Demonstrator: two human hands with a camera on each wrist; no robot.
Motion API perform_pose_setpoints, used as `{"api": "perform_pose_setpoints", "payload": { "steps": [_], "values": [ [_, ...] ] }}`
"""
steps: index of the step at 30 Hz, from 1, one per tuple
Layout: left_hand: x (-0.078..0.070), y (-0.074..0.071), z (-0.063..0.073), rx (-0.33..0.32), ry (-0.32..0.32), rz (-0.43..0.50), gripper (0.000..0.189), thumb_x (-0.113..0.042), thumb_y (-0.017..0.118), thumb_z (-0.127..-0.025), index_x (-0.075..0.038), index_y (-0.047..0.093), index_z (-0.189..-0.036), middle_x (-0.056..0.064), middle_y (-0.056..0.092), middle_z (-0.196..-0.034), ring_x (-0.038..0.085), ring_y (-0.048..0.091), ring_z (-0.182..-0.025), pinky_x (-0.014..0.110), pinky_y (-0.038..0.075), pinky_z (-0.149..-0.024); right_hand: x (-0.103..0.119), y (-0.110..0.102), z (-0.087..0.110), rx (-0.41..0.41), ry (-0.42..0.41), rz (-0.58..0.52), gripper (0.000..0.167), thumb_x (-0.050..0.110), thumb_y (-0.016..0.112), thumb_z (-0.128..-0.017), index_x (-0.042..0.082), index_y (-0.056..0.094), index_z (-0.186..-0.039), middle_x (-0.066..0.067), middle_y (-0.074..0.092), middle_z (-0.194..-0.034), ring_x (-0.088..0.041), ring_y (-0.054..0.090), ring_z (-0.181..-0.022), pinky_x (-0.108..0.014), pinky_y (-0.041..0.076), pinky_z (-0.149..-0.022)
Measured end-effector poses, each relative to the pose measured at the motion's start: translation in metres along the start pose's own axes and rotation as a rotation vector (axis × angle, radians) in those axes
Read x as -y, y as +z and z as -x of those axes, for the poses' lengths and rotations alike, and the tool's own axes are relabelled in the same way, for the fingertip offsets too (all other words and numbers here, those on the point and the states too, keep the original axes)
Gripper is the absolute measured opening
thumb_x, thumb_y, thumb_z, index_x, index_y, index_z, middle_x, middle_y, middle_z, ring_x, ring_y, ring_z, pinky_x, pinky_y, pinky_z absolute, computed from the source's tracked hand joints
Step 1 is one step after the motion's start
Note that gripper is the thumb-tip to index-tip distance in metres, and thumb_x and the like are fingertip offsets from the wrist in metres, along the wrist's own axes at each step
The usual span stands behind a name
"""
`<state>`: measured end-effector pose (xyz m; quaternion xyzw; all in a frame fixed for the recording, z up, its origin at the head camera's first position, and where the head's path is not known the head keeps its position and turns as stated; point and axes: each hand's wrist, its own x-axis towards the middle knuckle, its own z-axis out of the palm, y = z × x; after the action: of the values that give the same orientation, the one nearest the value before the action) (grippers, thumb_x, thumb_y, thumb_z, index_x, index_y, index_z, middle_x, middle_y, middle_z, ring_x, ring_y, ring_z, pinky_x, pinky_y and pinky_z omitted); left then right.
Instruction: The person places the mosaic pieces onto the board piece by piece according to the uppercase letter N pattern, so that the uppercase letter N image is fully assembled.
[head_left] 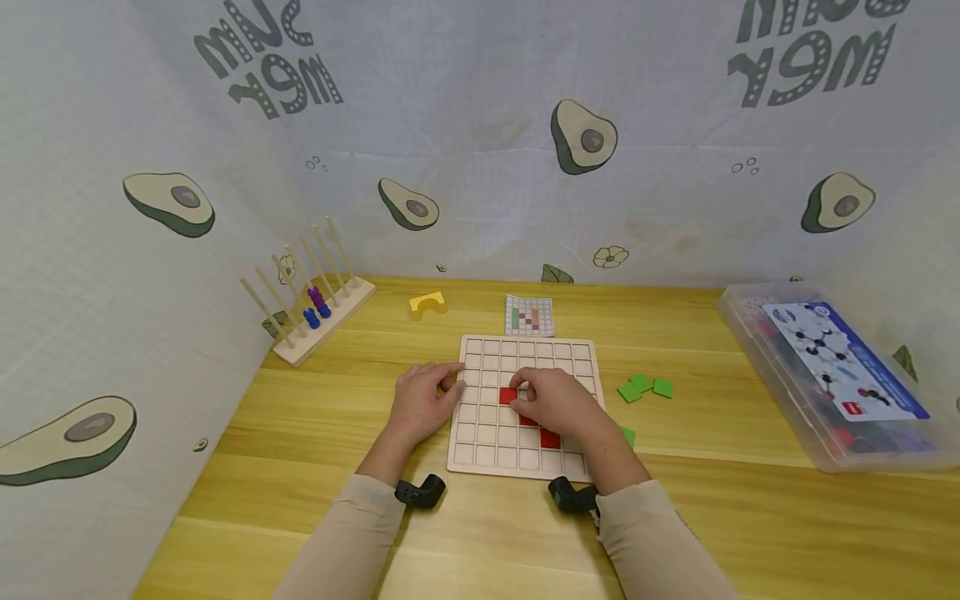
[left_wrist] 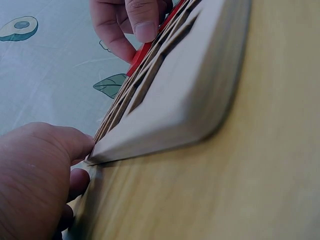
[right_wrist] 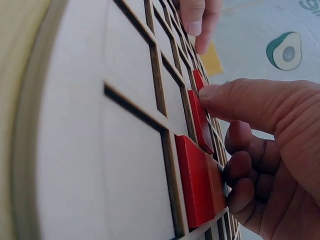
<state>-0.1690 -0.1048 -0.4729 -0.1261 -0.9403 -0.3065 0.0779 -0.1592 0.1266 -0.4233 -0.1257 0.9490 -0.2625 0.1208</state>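
Red tiles (head_left: 550, 439) dot the board (head_left: 486, 434), my right hand (head_left: 558, 402) pinching one, left hand (head_left: 420, 404) loose at 9 o'clock, green tiles (head_left: 629, 392) unplaced at 3.

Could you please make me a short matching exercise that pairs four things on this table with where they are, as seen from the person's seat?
Column 1
1. Red tiles
2. Loose green tiles
3. Printed card
4. Peg stand

Column 2
A. Just right of the grid board
B. Toward the table's far left
C. On the grid board
D. By the grid board's far edge

Pairs: 1-C, 2-A, 3-D, 4-B
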Motion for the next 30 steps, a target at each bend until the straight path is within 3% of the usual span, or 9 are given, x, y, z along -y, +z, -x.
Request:
{"api": "perform_pose_setpoints", "payload": {
  "steps": [20, 30],
  "values": [
    [-0.0018, -0.0012, 0.0005, -0.003, 0.0, -0.011, 0.03, -0.028, 0.068, -0.097, -0.018, 0.074, -0.125, -0.005, 0.064, -0.08, 0.018, 0.054, -0.084, 0.033, 0.034, -0.077, 0.0001, 0.0015, -0.0017, 0.002, 0.034, 0.012, 0.022, 0.024, 0.075, -0.091, 0.017, 0.07, -0.112, 0.001, 0.056, -0.078, -0.015, 0.049, -0.065, -0.029, 0.039, -0.06],
    [-0.0006, -0.0011, 0.0004, -0.008, 0.009, -0.002, 0.031, -0.028, 0.067, -0.097, -0.018, 0.074, -0.126, -0.006, 0.064, -0.08, 0.018, 0.055, -0.084, 0.034, 0.035, -0.078, -0.0046, -0.0022, 0.0052, -0.044, 0.017, -0.055, 0.024, 0.023, 0.073, -0.093, 0.015, 0.071, -0.115, 0.001, 0.055, -0.075, -0.015, 0.048, -0.063, -0.029, 0.039, -0.061]
  ]
}}
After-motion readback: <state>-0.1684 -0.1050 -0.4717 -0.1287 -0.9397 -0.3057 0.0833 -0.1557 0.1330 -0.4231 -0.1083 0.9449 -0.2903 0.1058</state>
